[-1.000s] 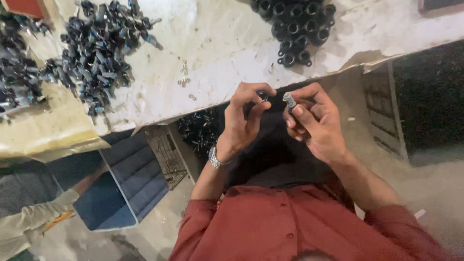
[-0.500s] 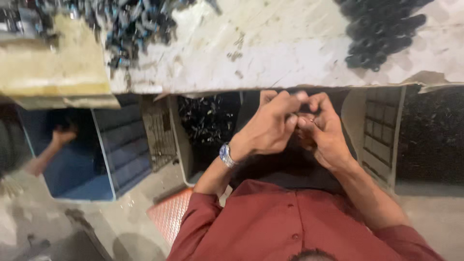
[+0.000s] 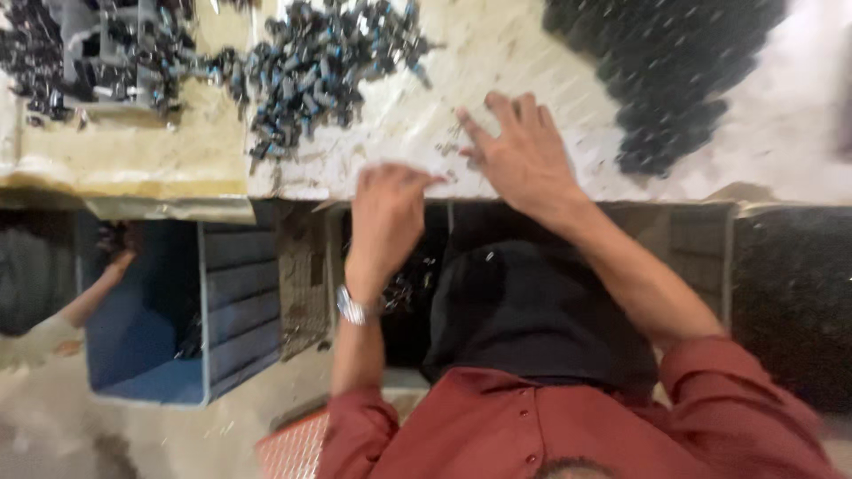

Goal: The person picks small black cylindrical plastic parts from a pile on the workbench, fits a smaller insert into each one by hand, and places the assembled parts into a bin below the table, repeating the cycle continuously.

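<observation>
Blue plastic, the wall of an open crate (image 3: 222, 302), stands well to the left of the person's left hand (image 3: 388, 217), below the bench edge; another person's forearm (image 3: 93, 288) reaches down beside it. Above that crate, up and left of the left hand, a yellowish cardboard sheet (image 3: 133, 164) lies flat on the pale, scuffed bench top (image 3: 532, 53); blur hides any print on it, and no label or sign can be made out anywhere. A heap of small dark parts with bluish tips (image 3: 328, 62) sits just above and left of the left hand, close to the bench's front edge.

That left hand hangs at the edge with fingers curled and bunched at the tips. Whether they pinch a part I cannot tell, since motion blur smears them. A metal wristwatch (image 3: 353, 308) sits on its wrist.

Just right of it, the right hand (image 3: 524, 160) lies spread on the bench top, fingers fanned and pointing toward the heap, holding nothing that I can see. A few tiny loose bits (image 3: 453, 146) lie between the two hands. Further right, up and away from the right hand, a second pile of round black caps (image 3: 674, 80) spreads across the bench.

Judging by the layout, a sweeping reach could knock parts off the front edge into the dark bin (image 3: 408, 293) below the left wrist, or mix the two piles, because both heaps sit loose and unbordered.
</observation>
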Demonstrator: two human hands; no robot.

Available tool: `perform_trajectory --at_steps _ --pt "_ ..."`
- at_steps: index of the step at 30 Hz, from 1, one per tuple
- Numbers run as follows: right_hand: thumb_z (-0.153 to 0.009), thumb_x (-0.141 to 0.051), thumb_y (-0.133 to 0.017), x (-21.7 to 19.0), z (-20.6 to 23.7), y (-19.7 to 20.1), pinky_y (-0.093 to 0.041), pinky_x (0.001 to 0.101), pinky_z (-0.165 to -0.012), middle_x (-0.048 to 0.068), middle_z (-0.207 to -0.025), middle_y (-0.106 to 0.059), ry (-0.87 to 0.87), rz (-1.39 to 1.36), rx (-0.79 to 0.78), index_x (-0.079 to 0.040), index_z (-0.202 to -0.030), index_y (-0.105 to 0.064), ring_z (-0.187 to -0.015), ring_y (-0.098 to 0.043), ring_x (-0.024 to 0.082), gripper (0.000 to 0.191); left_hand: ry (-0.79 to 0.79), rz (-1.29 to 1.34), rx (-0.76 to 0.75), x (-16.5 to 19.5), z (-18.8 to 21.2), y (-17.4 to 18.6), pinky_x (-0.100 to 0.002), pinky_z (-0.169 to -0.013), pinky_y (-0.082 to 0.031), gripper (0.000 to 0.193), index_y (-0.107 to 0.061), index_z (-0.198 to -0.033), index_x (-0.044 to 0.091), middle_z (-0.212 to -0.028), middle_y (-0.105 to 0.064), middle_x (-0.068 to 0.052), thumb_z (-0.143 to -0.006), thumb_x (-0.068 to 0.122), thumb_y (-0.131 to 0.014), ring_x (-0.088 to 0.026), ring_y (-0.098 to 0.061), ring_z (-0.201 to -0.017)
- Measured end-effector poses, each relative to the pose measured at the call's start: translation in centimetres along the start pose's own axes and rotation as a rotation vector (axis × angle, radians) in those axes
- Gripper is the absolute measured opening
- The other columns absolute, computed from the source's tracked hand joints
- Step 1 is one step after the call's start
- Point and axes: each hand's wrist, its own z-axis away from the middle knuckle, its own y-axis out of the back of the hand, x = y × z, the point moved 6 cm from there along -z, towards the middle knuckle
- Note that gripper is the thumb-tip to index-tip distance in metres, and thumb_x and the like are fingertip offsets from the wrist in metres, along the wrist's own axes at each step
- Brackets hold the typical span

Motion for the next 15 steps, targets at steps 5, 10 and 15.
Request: perform_trajectory --at_steps 5,10,15 --pt "-0.087 -0.035 -0.070 -0.1 2.2 2.0 -0.047 0.0523 -0.091 0.020 -0.129 -0.061 0.094 0.088 -0.014 -0.014 -0.122 -0.071 -0.108 -0.059 0.038 0.041 -0.180 -0.345 0.077 -0.8 -9.7 0.5 -0.048 -0.103 -0.043 0.042 -0.076 -0.114 0.014 -0.139 -0.061 -0.015 -0.080 -0.004 -0.062 -0.039 -0.053 -0.128" --pt "-0.077 -0.029 -0.071 0.7 4.0 2.4 -0.051 0.0498 -0.093 0.017 -0.127 -0.067 0.154 0.219 0.198 -0.017 -0.093 -0.073 -0.113 -0.064 0.033 0.020 -0.182 -0.145 0.006 2.1 -11.8 -1.2 -0.046 -0.111 -0.041 0.025 -0.071 -0.122 0.003 -0.131 -0.068 -0.013 -0.098 0.010 -0.066 -0.033 -0.058 -0.131" --pt "-0.095 -0.018 -0.072 2.8 5.8 2.4 -0.053 0.0412 -0.079 0.007 -0.099 -0.070 0.017 -0.130 0.285 -0.011 -0.106 -0.073 -0.094 -0.070 0.022 0.012 0.189 0.724 0.480 -0.4 -6.4 -1.7 -0.037 -0.088 -0.058 0.021 -0.063 -0.121 -0.007 -0.105 -0.070 -0.020 -0.103 0.005 -0.064 -0.024 -0.070 -0.093"
